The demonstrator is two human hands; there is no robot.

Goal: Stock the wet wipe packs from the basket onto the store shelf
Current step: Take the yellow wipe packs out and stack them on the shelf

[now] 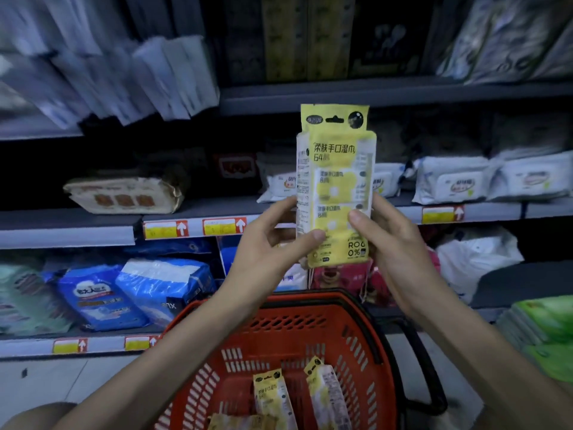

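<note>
A tall yellow wet wipe pack [335, 169] stands upright in front of the middle shelf [483, 212]. My left hand [273, 243] grips its lower left edge with thumb across the front. My right hand [387, 240] grips its lower right edge, thumb on the front too. Below, the red basket [350, 333] holds more yellow wet wipe packs [273, 395], three of which show at its bottom.
White wipe packs [452, 181] lie on the middle shelf behind and right of the held pack. A tan flat package [124, 193] lies on that shelf at left. Blue bags [164, 287] fill the lower shelf; green packs [545, 330] are stacked at right.
</note>
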